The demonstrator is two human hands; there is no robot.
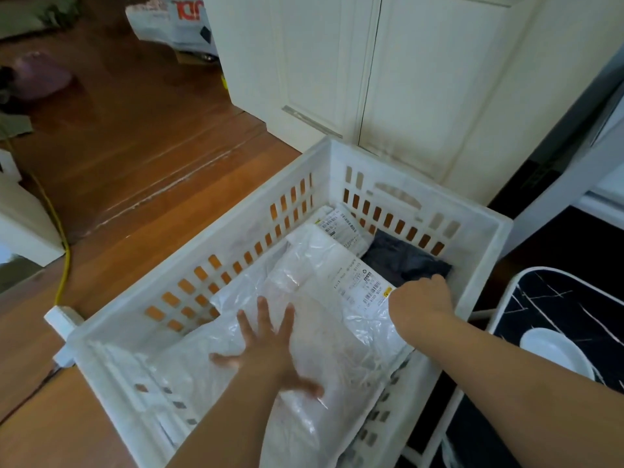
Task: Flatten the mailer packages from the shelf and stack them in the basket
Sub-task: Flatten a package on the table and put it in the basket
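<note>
Your left hand lies spread, palm down, on the top white mailer inside the white basket. At the basket's right wall, your right hand rests on the mailer's edge, its fingers hidden.

A reddish-brown wooden floor with pale scuff streaks fills the left side, and a yellow cable trails across it to a white power strip. Cream panelled cabinet doors stand at the back. At the right, a black rug with white lines lies by a white frame.
</note>
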